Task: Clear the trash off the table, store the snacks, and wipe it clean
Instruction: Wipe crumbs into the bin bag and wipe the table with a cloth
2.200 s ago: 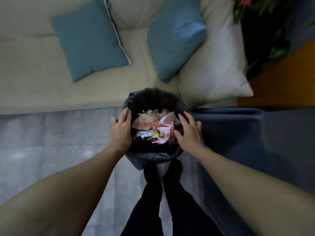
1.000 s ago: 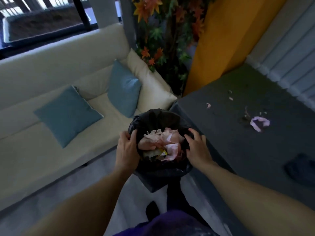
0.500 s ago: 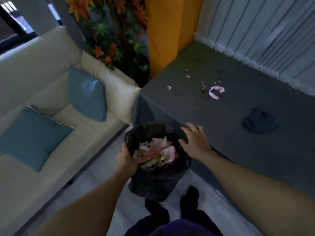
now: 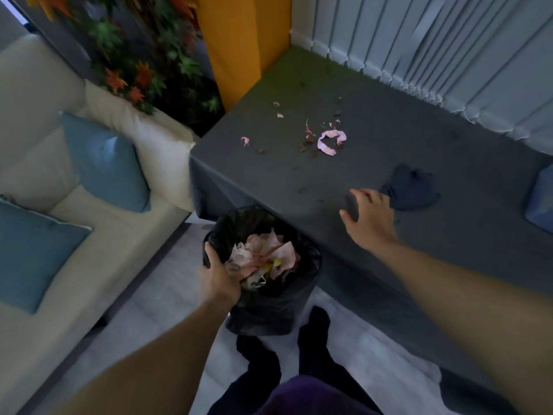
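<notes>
While left hand grips bin: the left hand (image 4: 220,277) is curled over the rim at the 9 o'clock side of the bin (image 4: 269,313). Its thumb is outside on the black liner and its fingers are tucked in beside the pink trash (image 4: 263,253).
Bin: it sits below the near-left corner of the table (image 4: 449,235). I cannot tell whether it is lifted or on the floor.
Right hand: the right hand (image 4: 369,218) hovers over the table with fingers spread and straight, holding nothing. The dark cloth (image 4: 411,187) lies just beside it at its 1 o'clock, and I cannot tell whether they touch.
Scraps left: a pink peel (image 4: 330,140) with dark crumbs (image 4: 308,145) lies at the hand's 11 o'clock, well apart from it. A small pink scrap (image 4: 245,140) lies further toward 10.
Step, as I judge: take the cloth, then sweep the scraps into the bin.
Doing it well: bunch the cloth flat under the palm and start beyond the peel. Pull in one line toward 7 o'clock, with the bin rim tucked just under the table edge so that crumbs drop in.
Edges: the left edge falls off at 9 o'clock, toward the sofa (image 4: 89,250), so sweep away from it. Blinds (image 4: 449,55) close the far side from 12 to 2.
Room: bare cloth-covered table lies between the hand and the scraps. A blue thing (image 4: 540,202) at 3 o'clock is too cut off to name.
</notes>
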`<state>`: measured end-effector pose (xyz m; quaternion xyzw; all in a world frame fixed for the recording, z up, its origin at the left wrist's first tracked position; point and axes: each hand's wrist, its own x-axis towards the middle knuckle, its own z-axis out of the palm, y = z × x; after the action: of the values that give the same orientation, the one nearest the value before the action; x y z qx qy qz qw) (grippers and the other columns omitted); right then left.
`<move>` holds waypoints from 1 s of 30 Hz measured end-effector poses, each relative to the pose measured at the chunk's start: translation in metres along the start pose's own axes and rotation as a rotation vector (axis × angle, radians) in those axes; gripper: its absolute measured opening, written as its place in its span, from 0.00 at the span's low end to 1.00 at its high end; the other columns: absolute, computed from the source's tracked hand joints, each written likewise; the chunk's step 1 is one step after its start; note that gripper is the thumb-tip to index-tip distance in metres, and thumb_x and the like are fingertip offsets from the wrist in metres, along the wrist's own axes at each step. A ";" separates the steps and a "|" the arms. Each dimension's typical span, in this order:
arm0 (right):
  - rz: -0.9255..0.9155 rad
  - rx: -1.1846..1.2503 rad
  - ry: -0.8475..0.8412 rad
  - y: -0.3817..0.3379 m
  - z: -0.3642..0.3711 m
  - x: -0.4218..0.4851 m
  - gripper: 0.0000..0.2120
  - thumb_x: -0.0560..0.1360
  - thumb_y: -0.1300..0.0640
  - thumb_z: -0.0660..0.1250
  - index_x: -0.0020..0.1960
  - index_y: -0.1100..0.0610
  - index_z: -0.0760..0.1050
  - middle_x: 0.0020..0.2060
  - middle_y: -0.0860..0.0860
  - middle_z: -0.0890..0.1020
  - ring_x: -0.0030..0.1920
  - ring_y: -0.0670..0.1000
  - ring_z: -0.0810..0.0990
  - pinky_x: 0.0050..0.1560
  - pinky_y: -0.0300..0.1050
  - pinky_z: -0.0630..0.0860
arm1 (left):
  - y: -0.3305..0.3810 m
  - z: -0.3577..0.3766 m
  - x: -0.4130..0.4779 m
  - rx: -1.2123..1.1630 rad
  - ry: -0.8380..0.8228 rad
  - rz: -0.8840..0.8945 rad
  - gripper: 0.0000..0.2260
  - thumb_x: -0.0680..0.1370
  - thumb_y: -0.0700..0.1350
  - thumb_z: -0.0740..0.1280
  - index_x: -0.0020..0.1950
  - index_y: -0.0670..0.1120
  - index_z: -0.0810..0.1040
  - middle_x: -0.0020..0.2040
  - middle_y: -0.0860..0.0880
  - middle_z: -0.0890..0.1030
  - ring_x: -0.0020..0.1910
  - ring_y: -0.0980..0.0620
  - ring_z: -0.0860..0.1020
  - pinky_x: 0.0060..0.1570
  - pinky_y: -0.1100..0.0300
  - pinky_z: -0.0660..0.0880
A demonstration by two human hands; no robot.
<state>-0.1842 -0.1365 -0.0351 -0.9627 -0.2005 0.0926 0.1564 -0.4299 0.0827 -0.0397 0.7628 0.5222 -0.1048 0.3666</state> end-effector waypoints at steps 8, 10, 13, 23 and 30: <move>0.149 -0.054 0.111 0.064 -0.019 0.032 0.26 0.76 0.46 0.67 0.71 0.52 0.68 0.72 0.55 0.65 0.70 0.63 0.61 0.66 0.64 0.63 | 0.029 0.032 -0.005 0.105 0.038 -0.046 0.56 0.70 0.53 0.79 0.82 0.50 0.41 0.72 0.35 0.57 0.65 0.30 0.69 0.65 0.41 0.70; 0.193 -0.095 0.097 0.079 -0.021 0.040 0.28 0.76 0.45 0.67 0.72 0.51 0.66 0.75 0.55 0.60 0.73 0.64 0.57 0.68 0.67 0.59 | 0.033 0.038 -0.003 0.134 0.048 -0.034 0.56 0.69 0.55 0.79 0.82 0.49 0.41 0.71 0.37 0.54 0.66 0.29 0.66 0.66 0.40 0.68; 0.290 -0.134 -0.010 0.095 -0.022 0.054 0.32 0.76 0.39 0.65 0.75 0.46 0.59 0.78 0.51 0.51 0.75 0.66 0.52 0.69 0.69 0.58 | 0.042 0.043 0.001 0.156 0.061 -0.024 0.59 0.66 0.59 0.80 0.81 0.47 0.42 0.72 0.38 0.54 0.66 0.29 0.65 0.68 0.38 0.66; -0.007 -0.012 0.004 0.095 -0.003 0.058 0.21 0.78 0.55 0.65 0.70 0.58 0.72 0.63 0.59 0.72 0.61 0.65 0.69 0.62 0.58 0.70 | 0.069 0.060 0.008 0.166 0.008 -0.047 0.63 0.65 0.60 0.80 0.80 0.49 0.35 0.78 0.37 0.56 0.74 0.34 0.64 0.68 0.40 0.67; 0.139 0.124 0.126 0.086 0.011 0.083 0.20 0.78 0.57 0.66 0.70 0.57 0.73 0.63 0.57 0.73 0.61 0.65 0.69 0.64 0.57 0.70 | 0.079 0.061 0.023 0.231 -0.090 -0.020 0.54 0.70 0.57 0.77 0.82 0.53 0.40 0.77 0.37 0.54 0.73 0.33 0.65 0.67 0.44 0.69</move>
<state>-0.0807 -0.1743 -0.0840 -0.9667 -0.1168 0.0545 0.2211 -0.3369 0.0443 -0.0596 0.7892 0.4973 -0.2022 0.2982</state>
